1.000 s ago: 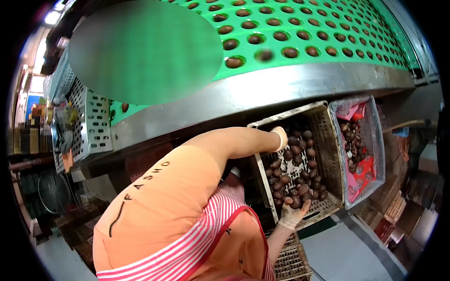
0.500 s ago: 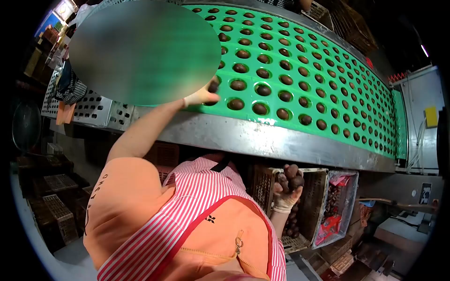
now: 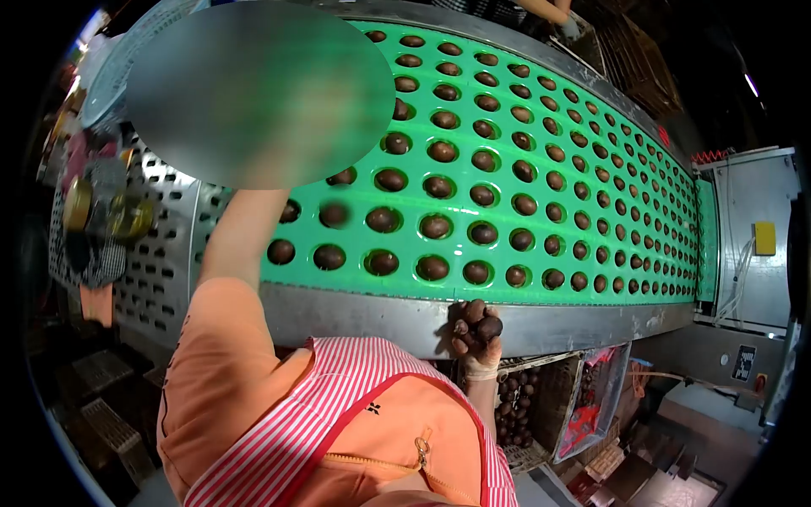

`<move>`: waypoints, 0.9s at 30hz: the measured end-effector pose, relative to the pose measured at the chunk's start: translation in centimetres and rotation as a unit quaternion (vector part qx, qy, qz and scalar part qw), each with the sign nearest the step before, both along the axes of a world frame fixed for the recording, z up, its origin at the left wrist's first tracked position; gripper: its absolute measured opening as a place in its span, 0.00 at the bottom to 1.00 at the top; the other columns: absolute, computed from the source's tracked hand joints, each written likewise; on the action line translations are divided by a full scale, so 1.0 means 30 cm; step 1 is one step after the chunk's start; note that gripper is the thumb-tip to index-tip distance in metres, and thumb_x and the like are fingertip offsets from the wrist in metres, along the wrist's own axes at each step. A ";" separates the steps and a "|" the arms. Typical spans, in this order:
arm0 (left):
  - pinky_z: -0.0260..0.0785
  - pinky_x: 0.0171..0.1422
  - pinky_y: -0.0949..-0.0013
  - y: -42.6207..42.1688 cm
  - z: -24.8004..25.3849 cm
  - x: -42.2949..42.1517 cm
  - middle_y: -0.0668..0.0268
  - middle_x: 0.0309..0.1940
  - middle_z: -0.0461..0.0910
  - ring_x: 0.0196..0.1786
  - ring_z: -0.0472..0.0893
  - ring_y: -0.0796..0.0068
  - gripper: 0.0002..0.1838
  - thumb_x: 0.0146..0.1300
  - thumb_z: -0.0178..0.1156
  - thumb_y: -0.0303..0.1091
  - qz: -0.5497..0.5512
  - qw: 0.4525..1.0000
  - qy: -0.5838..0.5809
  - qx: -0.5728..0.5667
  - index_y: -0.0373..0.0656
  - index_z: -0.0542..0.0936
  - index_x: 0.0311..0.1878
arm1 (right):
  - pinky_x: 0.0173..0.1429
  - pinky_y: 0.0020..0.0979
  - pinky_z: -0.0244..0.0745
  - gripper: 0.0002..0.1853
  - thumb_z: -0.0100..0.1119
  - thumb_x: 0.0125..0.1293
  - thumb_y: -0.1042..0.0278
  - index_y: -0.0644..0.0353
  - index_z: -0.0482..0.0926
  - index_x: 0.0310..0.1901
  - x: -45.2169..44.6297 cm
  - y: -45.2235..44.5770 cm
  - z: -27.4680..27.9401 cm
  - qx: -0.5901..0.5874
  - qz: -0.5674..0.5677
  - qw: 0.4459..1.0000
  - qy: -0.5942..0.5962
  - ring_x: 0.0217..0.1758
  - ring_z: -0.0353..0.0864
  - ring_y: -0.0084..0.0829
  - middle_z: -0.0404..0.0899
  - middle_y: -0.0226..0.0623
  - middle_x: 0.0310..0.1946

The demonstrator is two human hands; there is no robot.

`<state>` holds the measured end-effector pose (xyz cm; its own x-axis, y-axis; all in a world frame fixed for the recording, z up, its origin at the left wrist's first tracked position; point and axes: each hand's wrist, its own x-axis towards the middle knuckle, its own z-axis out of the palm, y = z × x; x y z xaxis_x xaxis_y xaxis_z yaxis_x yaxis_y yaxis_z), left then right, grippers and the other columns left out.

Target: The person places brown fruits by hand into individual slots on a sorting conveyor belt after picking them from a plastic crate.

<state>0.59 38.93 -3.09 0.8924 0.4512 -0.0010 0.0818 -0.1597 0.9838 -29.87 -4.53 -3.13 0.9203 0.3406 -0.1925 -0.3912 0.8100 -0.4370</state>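
My right hand point(image 3: 482, 362) is cupped around several dark brown round items point(image 3: 478, 325), above the metal edge of the long green surface point(image 3: 460, 245). Rows of oval hollows in this surface hold similar brown items. My left arm point(image 3: 241, 232) reaches over the surface's left part. Only a smeared shape of my left hand point(image 3: 317, 106) shows inside the blurred oval, so its fingers and anything in them cannot be made out. Just below that oval, one brown item point(image 3: 336, 214) looks blurred.
A crate point(image 3: 559, 397) of brown items and a lined bin point(image 3: 621, 372) with red pieces stand below the metal edge at right. Perforated metal point(image 3: 160, 245) lies at left. Across the surface shows another person's forearm point(image 3: 545, 10). A metal cabinet point(image 3: 752, 203) stands far right.
Both hands have left the crate. Since half a second ago, my left hand has moved farther over the green surface, and my right hand has carried its items to the metal edge. The view has shifted.
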 end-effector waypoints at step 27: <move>0.64 0.69 0.55 -1.056 0.180 -0.020 0.50 0.61 0.74 0.64 0.73 0.55 0.28 0.65 0.62 0.37 -0.385 0.765 -0.245 0.454 0.40 0.71 0.67 | 0.31 0.30 0.82 0.30 0.71 0.55 0.69 0.54 0.69 0.59 -0.365 -0.246 -0.014 0.143 -0.128 0.974 -0.119 0.46 0.83 0.38 0.72 0.39 0.53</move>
<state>0.00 7.25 2.30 0.6874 -0.5927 0.4198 -0.7233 -0.6112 0.3213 -40.82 -11.90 -3.55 0.9889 0.1031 0.1068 -0.0760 0.9696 -0.2326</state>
